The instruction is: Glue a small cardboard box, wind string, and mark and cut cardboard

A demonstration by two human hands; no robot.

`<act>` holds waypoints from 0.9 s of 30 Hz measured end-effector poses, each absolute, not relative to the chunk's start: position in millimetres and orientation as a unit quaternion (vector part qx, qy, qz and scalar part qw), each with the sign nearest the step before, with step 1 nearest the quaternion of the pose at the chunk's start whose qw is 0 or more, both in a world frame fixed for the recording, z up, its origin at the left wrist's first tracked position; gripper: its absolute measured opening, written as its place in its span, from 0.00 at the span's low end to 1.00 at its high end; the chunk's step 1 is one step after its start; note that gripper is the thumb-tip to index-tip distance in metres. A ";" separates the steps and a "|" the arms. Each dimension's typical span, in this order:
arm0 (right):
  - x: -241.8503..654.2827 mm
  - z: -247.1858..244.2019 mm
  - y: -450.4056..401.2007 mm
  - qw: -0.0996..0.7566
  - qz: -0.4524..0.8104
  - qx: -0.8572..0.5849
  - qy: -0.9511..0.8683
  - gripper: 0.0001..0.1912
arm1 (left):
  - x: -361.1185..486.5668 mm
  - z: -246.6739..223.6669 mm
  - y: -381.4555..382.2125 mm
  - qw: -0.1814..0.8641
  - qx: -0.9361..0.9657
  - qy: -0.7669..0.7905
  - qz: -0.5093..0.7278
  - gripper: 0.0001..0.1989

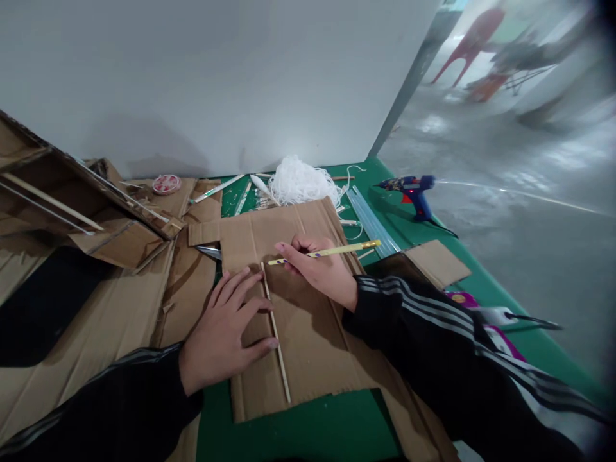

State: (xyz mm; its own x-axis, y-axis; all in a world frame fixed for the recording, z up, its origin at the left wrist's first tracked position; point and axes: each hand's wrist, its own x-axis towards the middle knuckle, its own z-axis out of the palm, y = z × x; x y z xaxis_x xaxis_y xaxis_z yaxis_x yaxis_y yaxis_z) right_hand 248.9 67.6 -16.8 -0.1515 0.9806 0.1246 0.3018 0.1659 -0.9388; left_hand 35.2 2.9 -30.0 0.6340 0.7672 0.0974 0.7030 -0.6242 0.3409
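A flat piece of brown cardboard point(312, 346) lies in front of me on the green table. Across it runs a thin wooden stick point(282, 369), from near its middle down toward its lower edge. My left hand point(231, 327) rests on the cardboard with fingers spread, thumb and fingertips touching the stick. In my right hand point(312, 263) is a yellow pencil point(341, 248), its gold eraser end pointing right. The pencil's point is close to the stick's upper end; whether it touches the cardboard I cannot tell.
A cardboard structure point(120, 240) with sticks stands at left. White string point(298, 181) lies piled at the back, beside clear glue sticks point(370, 221). At right are a blue glue gun point(414, 192), a small cardboard piece point(437, 263) and a white power strip point(493, 316). Scissors point(210, 252) poke from under the cardboard.
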 end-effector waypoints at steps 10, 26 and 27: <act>249.0 -12.3 66.3 0.405 0.395 -0.491 -0.662 0.19 | 35.2 -30.8 3.3 0.136 0.893 0.412 0.115 0.21; 250.5 -14.9 66.9 0.386 0.403 -0.480 -0.677 0.22 | 36.2 -29.5 3.4 0.138 0.891 0.415 0.118 0.21; 250.6 -14.7 66.8 0.385 0.404 -0.481 -0.676 0.22 | 36.2 -29.8 3.6 0.137 0.891 0.416 0.120 0.21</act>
State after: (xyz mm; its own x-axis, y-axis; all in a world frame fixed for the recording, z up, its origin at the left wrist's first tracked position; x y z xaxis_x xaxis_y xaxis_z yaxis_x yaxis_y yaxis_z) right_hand 250.6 66.8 -14.7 -0.2404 0.9617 0.1316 0.3407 0.2106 -0.9163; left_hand 36.2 3.6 -29.8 0.6260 0.7735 0.0995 0.7079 -0.6172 0.3435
